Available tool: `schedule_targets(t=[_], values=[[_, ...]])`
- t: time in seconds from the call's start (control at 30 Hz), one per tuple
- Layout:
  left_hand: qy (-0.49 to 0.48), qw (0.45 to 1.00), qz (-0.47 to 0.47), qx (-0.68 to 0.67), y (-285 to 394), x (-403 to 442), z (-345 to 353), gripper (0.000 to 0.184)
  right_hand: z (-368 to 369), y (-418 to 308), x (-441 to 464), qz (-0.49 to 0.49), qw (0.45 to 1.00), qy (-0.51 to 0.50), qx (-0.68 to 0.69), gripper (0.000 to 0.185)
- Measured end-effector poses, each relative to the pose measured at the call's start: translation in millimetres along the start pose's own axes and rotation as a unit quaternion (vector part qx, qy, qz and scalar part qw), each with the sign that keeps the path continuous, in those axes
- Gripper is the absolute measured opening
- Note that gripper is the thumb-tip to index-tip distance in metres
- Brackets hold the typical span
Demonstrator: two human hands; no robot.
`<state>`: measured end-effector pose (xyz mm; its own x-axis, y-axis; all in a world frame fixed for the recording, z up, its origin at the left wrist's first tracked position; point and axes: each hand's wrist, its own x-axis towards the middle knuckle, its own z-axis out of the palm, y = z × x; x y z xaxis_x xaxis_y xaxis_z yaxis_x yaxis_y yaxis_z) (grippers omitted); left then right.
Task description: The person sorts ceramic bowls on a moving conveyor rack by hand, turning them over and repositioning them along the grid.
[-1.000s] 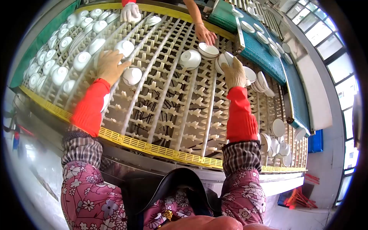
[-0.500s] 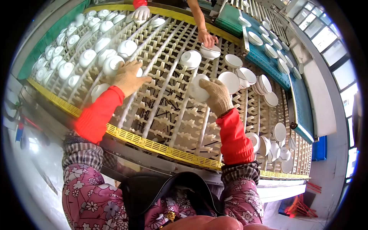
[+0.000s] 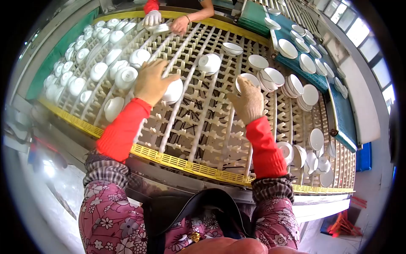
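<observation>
My left hand [image 3: 153, 84], in a tan glove, reaches over the slatted conveyor [image 3: 203, 122] with its fingers stretched and thumb out. Just right of its palm, under the thumb, rests an upturned white bowl [image 3: 173, 92]; contact is hard to make out. More upturned bowls, including one white bowl [image 3: 126, 78], lie to its left. In a knitted glove, my right hand [image 3: 247, 99] has its fingers curled over the rim of a white bowl [image 3: 242, 82]. Stacked bowls [image 3: 272, 77] stand beside that hand on the right.
Across the conveyor, another person's white-gloved hand [image 3: 152, 18] and bare hand [image 3: 179, 25] are at a bowl [image 3: 160, 28]. A blue-green belt [image 3: 292, 61] carries more bowls at the right. Several bowls cluster near the right front. A yellow edge strip [image 3: 190, 166] runs along my side.
My right hand no longer holds its earlier bowl and now grips another farther right. An upturned bowl now shows beside my left hand, which moved right. The other person's bare hand moved left.
</observation>
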<state>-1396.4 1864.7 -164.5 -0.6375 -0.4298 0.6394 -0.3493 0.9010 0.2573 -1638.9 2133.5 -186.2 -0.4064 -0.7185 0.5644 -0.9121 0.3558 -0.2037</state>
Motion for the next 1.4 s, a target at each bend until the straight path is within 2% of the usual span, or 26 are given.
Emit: schedule_targets(t=[0.03,0.07,0.13,0.17,0.23,0.3,0.4,0.47,0.5,0.6,0.63,0.67,0.7,0.73,0.77,0.8,0.83,0.9,0.93,1.0,1.07,1.1,1.13,1.2,1.27,1.4], values=[[-0.026,1.0,0.012,-0.001,7.9,5.6,15.7,0.076,0.4,18.9,-3.0,0.032,0.999,-0.033,0.006,0.06],[-0.049,0.999,0.024,-0.002,27.5,15.9,25.3,0.077,2.0,36.9,-6.3,0.007,0.998,-0.031,-0.049,0.056],[-0.145,0.989,-0.018,0.001,76.9,41.0,36.5,0.079,2.8,58.2,-8.7,0.062,0.987,-0.144,-0.018,0.05],[-0.118,0.993,0.001,-0.013,69.8,47.5,78.0,0.084,9.1,63.1,-11.9,0.05,0.992,-0.113,-0.019,0.047],[-0.21,0.975,-0.048,0.046,99.3,65.1,94.2,0.089,20.8,71.5,-19.6,0.023,0.998,-0.053,-0.022,0.041],[-0.298,0.945,-0.098,0.086,109.8,79.5,131.0,0.095,25.3,70.9,-22.5,0.056,0.997,-0.045,0.004,0.036],[-0.295,0.951,-0.055,0.078,96.6,93.0,151.0,0.099,23.0,62.7,-31.2,0.112,0.989,-0.021,0.098,0.034],[-0.36,0.93,-0.074,-0.011,81.3,111.0,155.5,0.076,18.7,60.4,-40.4,0.181,0.971,-0.042,0.153,0.036],[-0.356,0.934,-0.032,-0.006,71.9,102.1,150.5,0.07,17.9,59.4,-46.4,0.177,0.967,-0.024,0.181,0.04],[-0.367,0.919,0.083,0.112,57.9,62.0,132.1,0.059,-0.7,48.1,-51.2,0.338,0.883,-0.067,0.319,0.045],[-0.444,0.883,0.082,0.13,83.6,56.5,101.3,0.058,-15.5,40.7,-45.8,0.37,0.855,-0.057,0.359,0.048],[-0.414,0.898,0.102,0.106,91.4,38.6,91.1,0.055,-27.6,32.1,-37.5,0.417,0.798,-0.05,0.432,0.041],[-0.383,0.912,0.124,0.082,99.7,20.4,80.2,0.052,-9.1,39.5,-40.2,0.354,0.776,0.006,0.521,0.037],[-0.242,0.957,0.157,0.013,86.9,-9.8,89.4,0.047,-18.4,24.3,-33.5,0.38,0.7,0.008,0.604,0.037],[-0.373,0.924,0.079,-0.019,110.1,-0.5,52.8,0.041,-28.2,8.8,-26.5,0.408,0.61,0.018,0.68,0.039],[-0.277,0.945,0.172,-0.034,102.7,-10.9,53.7,0.039,-37.2,-6.2,-19.6,0.436,0.515,0.031,0.737,0.042],[-0.283,0.941,0.183,-0.025,95.1,-16.0,56.1,0.039,-27.4,12.7,-30.1,0.194,0.839,0.067,0.504,0.046],[-0.298,0.93,0.21,-0.047,84.4,-25.2,46.5,0.04,-31.2,27.2,-31.1,0.132,0.923,0.056,0.356,0.052],[-0.304,0.923,0.224,-0.078,74.8,-32.5,38.4,0.04,-34.4,33.3,-25.9,0.338,0.783,0.022,0.522,0.053],[-0.313,0.923,0.195,-0.113,75.0,-43.6,19.2,0.041,-52.7,61.7,-20.4,0.292,0.857,0.071,0.419,0.053],[-0.336,0.927,0.11,-0.124,83.4,-51.9,-11.9,0.041,-56.4,95.5,-2.7,0.19,0.858,0.132,0.458,0.054],[-0.319,0.934,0.109,-0.117,85.6,-54.5,-15.7,0.041,-75.2,109.7,6.7,0.219,0.94,0.058,0.256,0.058],[-0.317,0.936,0.096,-0.119,93.6,-54.8,-21.7,0.041,-50.2,135.8,13.7,0.156,0.971,0.161,0.083,0.062],[-0.307,0.941,0.076,-0.122,117.0,-47.7,-29.7,0.041,-56.3,140.9,34.2,0.184,0.98,0.049,0.05,0.067],[-0.293,0.943,0.11,-0.117,129.3,-45.0,-26.8,0.041,-54.1,145.9,47.6,0.189,0.979,-0.057,0.042,0.069],[-0.287,0.937,0.126,-0.155,131.2,-56.0,-15.9,0.045,-35.1,135.8,55.5,0.218,0.941,-0.259,0.012,0.062]])
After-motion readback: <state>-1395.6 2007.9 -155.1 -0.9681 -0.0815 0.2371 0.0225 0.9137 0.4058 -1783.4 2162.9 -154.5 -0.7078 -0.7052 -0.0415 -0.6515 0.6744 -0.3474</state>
